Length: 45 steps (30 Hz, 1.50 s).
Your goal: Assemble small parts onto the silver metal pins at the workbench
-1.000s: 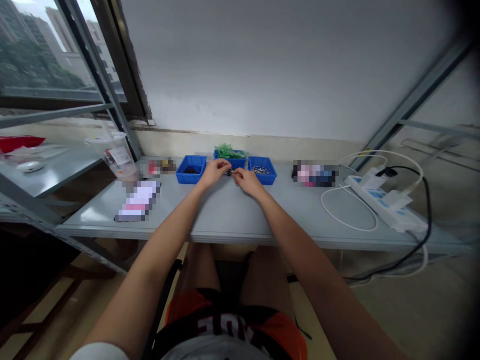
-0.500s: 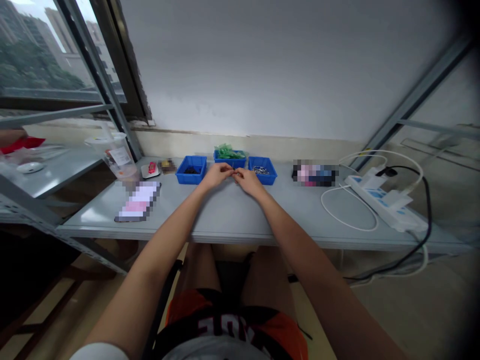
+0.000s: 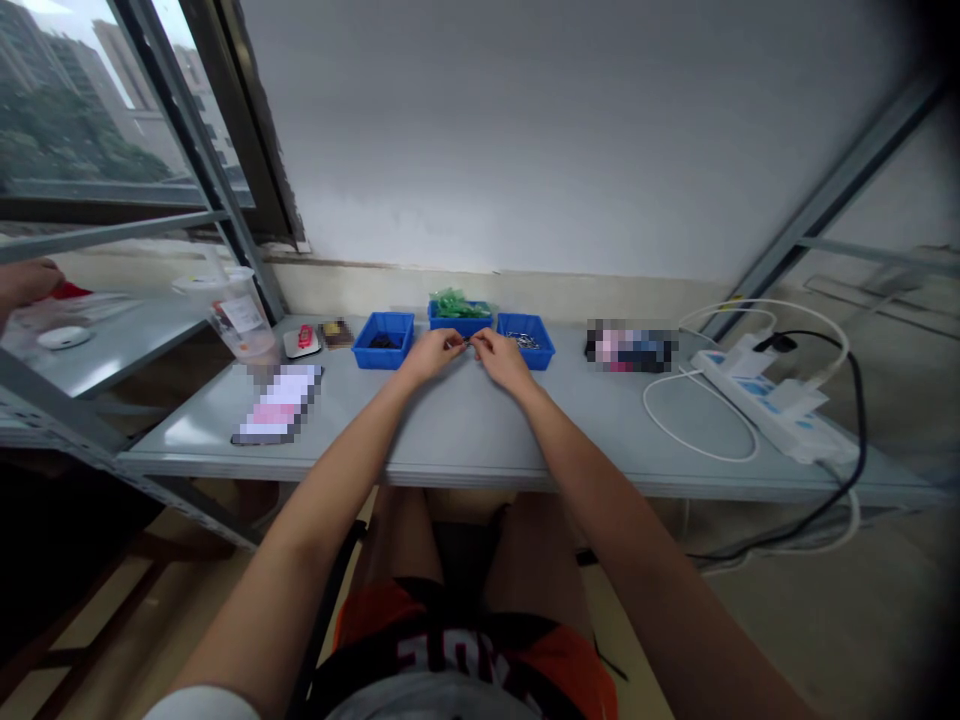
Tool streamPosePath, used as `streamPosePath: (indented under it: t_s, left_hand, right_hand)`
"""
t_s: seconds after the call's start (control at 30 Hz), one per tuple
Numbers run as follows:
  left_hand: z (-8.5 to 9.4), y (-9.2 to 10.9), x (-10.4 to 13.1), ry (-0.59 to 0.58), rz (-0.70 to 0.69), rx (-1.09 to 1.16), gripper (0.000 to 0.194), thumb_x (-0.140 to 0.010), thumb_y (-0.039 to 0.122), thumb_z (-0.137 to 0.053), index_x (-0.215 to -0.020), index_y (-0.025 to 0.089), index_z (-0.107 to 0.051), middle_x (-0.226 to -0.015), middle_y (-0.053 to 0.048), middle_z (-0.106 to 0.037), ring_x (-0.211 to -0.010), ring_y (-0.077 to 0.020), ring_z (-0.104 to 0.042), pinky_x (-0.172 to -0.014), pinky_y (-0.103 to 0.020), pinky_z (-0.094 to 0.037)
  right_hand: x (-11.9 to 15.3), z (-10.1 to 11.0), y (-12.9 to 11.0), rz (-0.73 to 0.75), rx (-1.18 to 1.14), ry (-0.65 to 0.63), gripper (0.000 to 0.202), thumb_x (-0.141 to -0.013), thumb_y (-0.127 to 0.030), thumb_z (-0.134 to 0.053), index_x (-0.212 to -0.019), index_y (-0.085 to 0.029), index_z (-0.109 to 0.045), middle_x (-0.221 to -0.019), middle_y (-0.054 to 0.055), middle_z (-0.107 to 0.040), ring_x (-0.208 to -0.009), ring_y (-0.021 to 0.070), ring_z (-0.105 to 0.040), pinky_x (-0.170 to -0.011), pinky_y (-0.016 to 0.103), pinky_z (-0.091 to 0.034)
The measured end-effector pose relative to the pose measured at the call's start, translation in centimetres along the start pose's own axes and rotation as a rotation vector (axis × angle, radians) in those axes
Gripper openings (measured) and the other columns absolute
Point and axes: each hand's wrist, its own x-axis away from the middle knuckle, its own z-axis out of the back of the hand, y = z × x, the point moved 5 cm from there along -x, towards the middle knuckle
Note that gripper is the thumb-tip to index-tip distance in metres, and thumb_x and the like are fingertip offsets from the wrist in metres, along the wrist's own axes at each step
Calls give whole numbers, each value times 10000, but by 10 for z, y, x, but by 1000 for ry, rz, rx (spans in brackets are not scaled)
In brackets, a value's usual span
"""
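Note:
My left hand [image 3: 437, 352] and my right hand [image 3: 498, 357] meet fingertip to fingertip above the grey table [image 3: 465, 425]. Both are closed in a pinch, and what sits between the fingers is too small to name. Left of them stands a blue bin [image 3: 362, 354] with dark small parts [image 3: 385, 342]. Behind them, another blue bin [image 3: 459, 325] holds green plastic pieces [image 3: 452, 303]. A third blue bin [image 3: 541, 357], partly covered by my right hand, contains shiny metal parts [image 3: 523, 340].
A phone [image 3: 279, 405], a drink cup [image 3: 244, 318] and a small dish [image 3: 301, 345] lie on the left. To the right are a blurred dark object [image 3: 630, 347] and a white power strip [image 3: 780, 410] with loose cables. Another person's hand [image 3: 30, 281] shows at far left.
My fingertips have shifted slightly, with the right hand's fingers a little higher. At far left, the other person's hand has come further into view over the red item.

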Motion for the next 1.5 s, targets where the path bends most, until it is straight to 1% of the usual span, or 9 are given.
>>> streamPosePath:
  t_s: [0.17,0.4,0.53,0.7,0.9,1.03,1.23,1.33,1.5]
  left_hand:
    - [3,-3,0,34,11,17,217,-871,276,-534,-889,154,-713,-880,-72,-719,-785,-181,-616,-766,-288,-450]
    - [-1,0,0,12,15,119,166,-855,234,-550,-865,146,-690,-875,-73,-705,-780,-181,-610,-767,-297,-451]
    - [2,-1,-1,83,38,129,147,-863,215,-532,-865,126,-649,-829,-69,-675,-747,-164,-580,-745,-285,-444]
    - [9,-2,-3,190,53,208,132,-877,204,-500,-887,125,-606,-797,-48,-645,-718,-143,-563,-710,-250,-440]
    - [5,4,-4,178,-20,196,117,-866,204,-505,-842,144,-602,-803,-38,-643,-728,-137,-561,-722,-245,-438]
    - [7,4,-3,194,-22,180,130,-873,220,-502,-866,148,-610,-833,-46,-649,-758,-143,-569,-746,-251,-444]
    - [13,2,-2,192,-39,124,120,-881,206,-508,-889,145,-610,-866,-58,-661,-808,-153,-587,-785,-258,-443]
    - [6,0,-2,136,-57,89,116,-876,210,-518,-879,148,-616,-874,-62,-670,-819,-168,-595,-787,-276,-445]
    - [-8,2,-2,24,-106,46,121,-874,177,-502,-891,150,-619,-887,-71,-681,-806,-180,-604,-772,-290,-446]
  right_hand:
    - [-2,6,3,-35,-54,73,196,-909,-277,-454,-922,-193,-630,-651,-7,-630,-641,142,-581,-711,257,-420]
    - [-1,3,2,-28,-77,51,205,-913,-288,-445,-932,-194,-627,-667,-6,-638,-633,134,-580,-724,255,-427]
    - [-2,5,4,-46,-59,39,213,-922,-277,-435,-943,-189,-627,-669,-4,-639,-643,136,-580,-717,250,-417]
    - [2,-3,0,-19,-4,-89,196,-921,-247,-453,-913,-182,-639,-672,-1,-640,-648,131,-578,-688,233,-398]
    - [6,-12,-4,7,33,-206,199,-910,-214,-462,-844,-176,-646,-660,-1,-634,-647,124,-568,-680,229,-387]
    - [4,-6,-1,-12,46,-145,195,-904,-209,-462,-871,-178,-652,-678,3,-645,-661,131,-578,-680,234,-391]
    - [0,8,2,-37,-38,60,212,-905,-279,-452,-928,-191,-643,-682,8,-648,-646,145,-582,-697,250,-419]
    - [-1,10,1,-37,-95,117,215,-903,-306,-452,-949,-192,-628,-670,1,-637,-634,143,-579,-697,249,-428]
    - [1,9,-7,36,-111,113,228,-913,-333,-445,-969,-197,-619,-683,-1,-636,-641,141,-579,-698,244,-425]
